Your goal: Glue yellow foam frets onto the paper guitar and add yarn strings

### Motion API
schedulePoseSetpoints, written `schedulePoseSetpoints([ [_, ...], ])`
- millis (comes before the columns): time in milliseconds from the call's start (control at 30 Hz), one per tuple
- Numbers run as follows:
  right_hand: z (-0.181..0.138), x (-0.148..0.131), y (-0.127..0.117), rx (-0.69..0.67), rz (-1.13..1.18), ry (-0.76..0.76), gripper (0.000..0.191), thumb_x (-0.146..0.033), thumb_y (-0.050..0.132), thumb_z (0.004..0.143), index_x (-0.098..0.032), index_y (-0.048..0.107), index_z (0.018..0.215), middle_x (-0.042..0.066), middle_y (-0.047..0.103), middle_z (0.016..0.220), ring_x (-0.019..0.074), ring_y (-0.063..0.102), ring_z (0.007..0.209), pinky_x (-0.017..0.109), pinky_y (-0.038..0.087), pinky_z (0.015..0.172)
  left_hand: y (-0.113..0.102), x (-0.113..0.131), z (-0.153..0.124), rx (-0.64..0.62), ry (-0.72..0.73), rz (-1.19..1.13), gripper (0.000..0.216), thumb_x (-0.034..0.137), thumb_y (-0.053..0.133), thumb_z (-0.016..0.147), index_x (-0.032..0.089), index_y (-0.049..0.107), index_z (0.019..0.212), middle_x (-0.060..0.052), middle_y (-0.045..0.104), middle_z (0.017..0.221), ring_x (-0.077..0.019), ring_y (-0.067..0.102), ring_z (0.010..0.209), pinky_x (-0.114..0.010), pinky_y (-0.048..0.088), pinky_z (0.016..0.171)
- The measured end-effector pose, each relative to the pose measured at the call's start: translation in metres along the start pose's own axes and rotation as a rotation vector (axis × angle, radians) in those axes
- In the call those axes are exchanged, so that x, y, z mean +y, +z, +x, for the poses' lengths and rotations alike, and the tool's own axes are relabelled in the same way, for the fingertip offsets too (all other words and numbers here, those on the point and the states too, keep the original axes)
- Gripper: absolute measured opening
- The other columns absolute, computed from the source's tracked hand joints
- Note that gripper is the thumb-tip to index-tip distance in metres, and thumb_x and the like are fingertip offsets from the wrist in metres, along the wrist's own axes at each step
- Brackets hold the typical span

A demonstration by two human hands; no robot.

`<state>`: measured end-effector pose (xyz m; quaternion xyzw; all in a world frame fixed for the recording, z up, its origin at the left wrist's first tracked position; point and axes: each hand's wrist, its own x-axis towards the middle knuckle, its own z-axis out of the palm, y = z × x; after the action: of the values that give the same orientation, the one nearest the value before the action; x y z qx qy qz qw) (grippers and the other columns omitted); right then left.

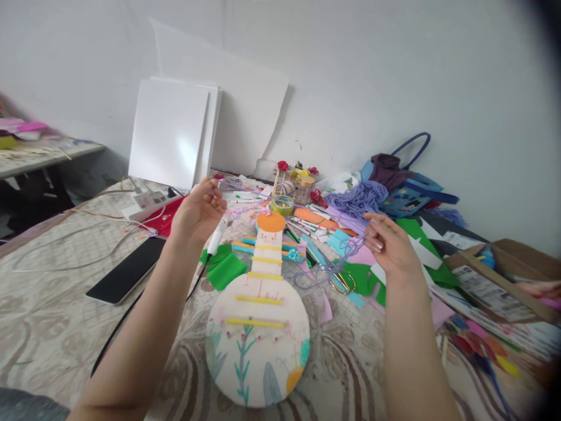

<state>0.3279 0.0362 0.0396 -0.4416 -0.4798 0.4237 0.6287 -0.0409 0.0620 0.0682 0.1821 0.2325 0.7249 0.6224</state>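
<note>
My left hand [199, 211] is raised above the table with its fingers pinched on one end of a thin purple yarn strand [337, 257]. The yarn's other end runs to my right hand [390, 242], whose fingers are curled around it, and a loop of it sags onto the table below. Between and below my hands lies a guitar-shaped paper craft [258, 327] with yellow strips across it, an orange circle on top and painted leaves at the bottom.
A dark tablet [127, 270] and a black cable lie at left. White canvases [173, 131] lean on the wall. Coloured paper scraps, markers, tape [283, 204], gold scissors [344, 282], a purple yarn bundle [357, 197] and a cardboard box [504, 275] crowd the right.
</note>
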Motion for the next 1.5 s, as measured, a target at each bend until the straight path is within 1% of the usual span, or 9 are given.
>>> schedulePoseSetpoints([
  [133,-0.004,0.002,0.008,-0.019,-0.097,-0.024,0.018,-0.030,0.075,0.071,-0.021,0.071,0.086,-0.004,0.051,0.055,0.0059,0.037,0.044,0.017,0.026,0.039,-0.002,-0.010,-0.005,-0.237,-0.003,0.373,0.016,0.008,0.068,0.074,0.015,0.065,0.087,0.002,0.067,0.070,-0.0054,0.059,0.057,-0.016,0.046,0.053],
  [300,-0.011,0.000,0.019,-0.050,-0.239,-0.066,0.017,-0.028,0.071,0.077,-0.020,0.071,0.092,-0.001,0.060,0.060,0.0088,0.046,0.050,0.020,0.032,0.045,-0.008,-0.025,-0.009,-0.484,0.194,1.086,0.020,0.018,0.073,0.071,0.015,0.067,0.090,-0.002,0.068,0.072,-0.0134,0.064,0.069,-0.023,0.047,0.062],
  [467,-0.021,-0.005,0.038,-0.131,-0.393,-0.138,0.015,-0.026,0.067,0.079,-0.018,0.069,0.092,-0.002,0.061,0.060,0.0128,0.056,0.059,0.026,0.043,0.061,-0.007,-0.041,-0.016,-0.479,0.442,1.536,0.022,0.011,0.067,0.071,0.017,0.069,0.092,-0.009,0.067,0.109,-0.0228,0.062,0.099,-0.033,0.048,0.077],
  [567,-0.026,-0.004,0.050,-0.193,-0.409,-0.136,0.018,-0.028,0.064,0.081,-0.018,0.067,0.094,-0.002,0.062,0.061,0.0142,0.058,0.060,0.029,0.044,0.064,-0.001,-0.054,-0.026,-0.513,0.484,1.463,0.016,0.016,0.064,0.077,0.018,0.069,0.091,-0.008,0.064,0.119,-0.0216,0.061,0.104,-0.032,0.049,0.080],
  [700,-0.034,0.001,0.066,-0.290,-0.373,-0.108,0.021,-0.030,0.064,0.082,-0.017,0.065,0.098,-0.003,0.061,0.061,0.0138,0.058,0.059,0.028,0.043,0.063,0.007,-0.071,-0.041,-0.691,0.094,1.131,0.024,0.023,0.063,0.081,0.014,0.065,0.103,-0.010,0.068,0.107,-0.0119,0.063,0.072,-0.027,0.050,0.066],
  [867,-0.044,0.007,0.086,-0.366,-0.369,-0.115,0.019,-0.032,0.063,0.084,-0.019,0.065,0.098,-0.004,0.058,0.060,0.0123,0.055,0.056,0.025,0.041,0.056,0.012,-0.086,-0.051,-0.825,-0.292,0.822,0.034,0.026,0.069,0.077,0.013,0.063,0.107,-0.012,0.068,0.108,-0.0107,0.063,0.067,-0.025,0.050,0.061],
  [1100,-0.042,0.009,0.086,-0.388,-0.221,-0.024,0.022,-0.037,0.067,0.081,-0.020,0.067,0.095,-0.005,0.052,0.057,0.0113,0.049,0.053,0.024,0.038,0.053,0.007,-0.085,-0.044,-0.758,-0.222,0.889,0.017,0.029,0.070,0.076,0.014,0.064,0.072,0.001,0.059,0.059,-0.0076,0.051,0.053,-0.021,0.039,0.052],
  [1333,-0.027,-0.002,0.062,-0.211,0.035,-0.005,0.019,-0.037,0.076,0.073,-0.022,0.071,0.082,-0.008,0.037,0.050,0.0084,0.037,0.048,0.025,0.043,0.058,0.004,-0.055,-0.020,-0.370,-0.029,0.627,0.021,0.027,0.071,0.074,0.015,0.058,0.063,0.003,0.053,0.057,-0.0084,0.055,0.059,-0.019,0.040,0.057],
  [1500,-0.017,-0.007,0.039,-0.158,0.011,-0.057,0.018,-0.039,0.076,0.074,-0.024,0.068,0.080,-0.007,0.035,0.052,0.0093,0.040,0.050,0.027,0.048,0.062,0.007,-0.034,-0.010,-0.128,-0.097,0.356,0.018,0.019,0.066,0.079,0.016,0.052,0.067,0.008,0.043,0.049,-0.0080,0.055,0.054,-0.020,0.043,0.059],
])
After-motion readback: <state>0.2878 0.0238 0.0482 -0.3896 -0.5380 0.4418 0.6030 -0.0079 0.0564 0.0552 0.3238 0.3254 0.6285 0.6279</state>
